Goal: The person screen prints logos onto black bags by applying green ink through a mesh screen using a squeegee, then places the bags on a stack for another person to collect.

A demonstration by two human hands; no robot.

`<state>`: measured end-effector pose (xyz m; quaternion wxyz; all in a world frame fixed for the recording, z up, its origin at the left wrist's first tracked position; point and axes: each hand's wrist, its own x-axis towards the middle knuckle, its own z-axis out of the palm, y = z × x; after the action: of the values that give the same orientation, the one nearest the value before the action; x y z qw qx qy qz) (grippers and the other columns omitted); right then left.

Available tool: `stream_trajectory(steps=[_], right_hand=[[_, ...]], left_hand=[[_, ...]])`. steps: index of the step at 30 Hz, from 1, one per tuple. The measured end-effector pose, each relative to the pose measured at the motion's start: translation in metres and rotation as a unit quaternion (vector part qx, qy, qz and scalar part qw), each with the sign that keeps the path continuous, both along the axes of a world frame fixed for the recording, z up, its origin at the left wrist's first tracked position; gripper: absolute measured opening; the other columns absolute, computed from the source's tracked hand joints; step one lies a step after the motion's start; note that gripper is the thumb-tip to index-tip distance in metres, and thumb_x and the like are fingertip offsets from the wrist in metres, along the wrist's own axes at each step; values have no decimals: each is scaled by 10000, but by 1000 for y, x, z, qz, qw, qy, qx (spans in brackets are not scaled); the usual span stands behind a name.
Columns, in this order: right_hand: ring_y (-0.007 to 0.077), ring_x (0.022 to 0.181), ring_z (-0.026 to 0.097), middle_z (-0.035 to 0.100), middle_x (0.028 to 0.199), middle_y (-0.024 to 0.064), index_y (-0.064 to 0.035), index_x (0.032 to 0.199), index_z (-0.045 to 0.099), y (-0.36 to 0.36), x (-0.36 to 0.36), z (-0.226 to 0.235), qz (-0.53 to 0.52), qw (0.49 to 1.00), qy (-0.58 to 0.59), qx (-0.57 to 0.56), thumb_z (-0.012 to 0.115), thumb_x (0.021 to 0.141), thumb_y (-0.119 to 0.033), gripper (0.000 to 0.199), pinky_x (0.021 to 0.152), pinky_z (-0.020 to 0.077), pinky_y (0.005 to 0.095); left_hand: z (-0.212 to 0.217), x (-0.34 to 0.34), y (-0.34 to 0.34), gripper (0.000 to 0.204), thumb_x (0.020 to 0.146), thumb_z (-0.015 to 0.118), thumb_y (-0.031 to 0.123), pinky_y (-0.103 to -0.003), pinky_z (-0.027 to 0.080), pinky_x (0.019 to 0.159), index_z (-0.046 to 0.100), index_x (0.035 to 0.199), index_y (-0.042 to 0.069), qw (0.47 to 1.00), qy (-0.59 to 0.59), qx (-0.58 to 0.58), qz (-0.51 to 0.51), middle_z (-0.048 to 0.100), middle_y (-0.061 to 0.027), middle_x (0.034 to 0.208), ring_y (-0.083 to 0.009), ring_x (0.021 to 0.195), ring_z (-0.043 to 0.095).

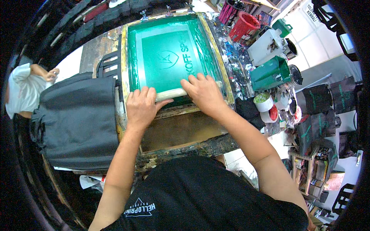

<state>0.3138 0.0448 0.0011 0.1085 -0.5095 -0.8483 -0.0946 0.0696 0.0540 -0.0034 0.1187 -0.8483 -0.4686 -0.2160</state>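
Both of my hands grip a pale squeegee (170,93) that lies across the near end of a green printing screen (154,40). My left hand (141,106) closes on its left end, thumb pointing right along the near side. Toward its right end, my right hand (203,94) has its fingers bent over the top. The screen sits in a yellowish, ink-stained wooden frame (219,57), with a crest design and lettering in its mesh. Whatever lies beneath the screen is hidden.
Black fabric (79,121) is piled left of the frame. Metal clamps (168,11) hold its far edge. On the right stand a red bucket (244,26), a green container (271,73), a white container (266,47) and ink tubs (263,102). Another person (29,86) is at far left.
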Motion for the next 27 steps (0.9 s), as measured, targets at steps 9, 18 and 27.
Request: stream_trajectory(steps=[9, 18, 27], right_hand=[[289, 1041, 605, 627, 1064, 81, -134, 1195, 612, -27, -3, 3, -16, 999, -3, -45, 777, 857, -291, 408, 858, 461, 462], [280, 1107, 559, 596, 1137, 79, -166, 1288, 625, -65, -12, -14, -33, 998, 21, -41, 823, 802, -258, 533, 1010, 376, 558], [274, 1048, 572, 605, 1110, 64, -181, 1288, 624, -54, -13, 25, -27, 997, 18, -67, 740, 881, -267, 432, 1021, 378, 595]], left_hand=[[-17, -26, -41, 942, 739, 846, 611, -480, 420, 1044, 572, 1404, 2, 995, -102, -17, 1, 558, -189, 1310, -371, 1208, 524], [-66, -73, -62, 993, 521, 1035, 262, -512, 437, 1066, 563, 1337, -50, 936, -197, -199, 213, 523, -218, 1285, -424, 1229, 502], [-77, -83, -69, 994, 503, 1037, 229, -500, 470, 1002, 590, 1348, -43, 933, -279, -146, 174, 595, -228, 1257, -414, 1132, 567]])
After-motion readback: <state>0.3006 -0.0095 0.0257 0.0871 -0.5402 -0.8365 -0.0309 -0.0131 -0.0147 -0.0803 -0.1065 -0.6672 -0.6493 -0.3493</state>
